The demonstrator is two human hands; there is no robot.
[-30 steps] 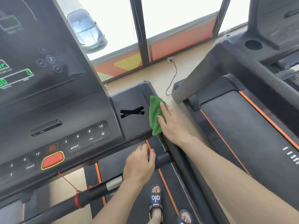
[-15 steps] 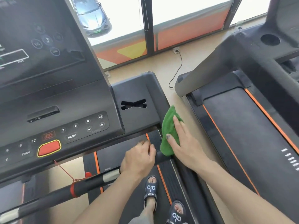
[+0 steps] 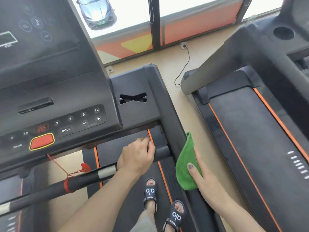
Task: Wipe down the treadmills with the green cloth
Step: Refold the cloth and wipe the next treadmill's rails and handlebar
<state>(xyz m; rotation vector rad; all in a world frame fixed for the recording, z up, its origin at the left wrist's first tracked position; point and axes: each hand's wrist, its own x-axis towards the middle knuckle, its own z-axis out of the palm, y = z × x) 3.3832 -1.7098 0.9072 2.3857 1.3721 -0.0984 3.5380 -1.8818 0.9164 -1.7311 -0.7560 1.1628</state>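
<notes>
I stand on a black treadmill whose console (image 3: 55, 101) fills the left of the view. The green cloth (image 3: 185, 163) lies folded over this treadmill's right side rail (image 3: 175, 131). My right hand (image 3: 205, 178) presses the cloth against the rail, thumb on top and fingers along its outer side. My left hand (image 3: 137, 156) grips the front handlebar (image 3: 87, 178) near its right end. A second treadmill (image 3: 250, 131) with orange belt stripes stands to the right.
A strip of beige floor (image 3: 185, 104) separates the two treadmills, with a black power cable (image 3: 185, 64) running to a wall socket. A red safety cord (image 3: 66, 171) hangs from the console to the handlebar. My sandalled feet (image 3: 150, 193) stand on the belt. Windows line the far wall.
My right hand has slid the green cloth from the console's right tray back along the side rail towards me. My left hand has stayed on the handlebar.
</notes>
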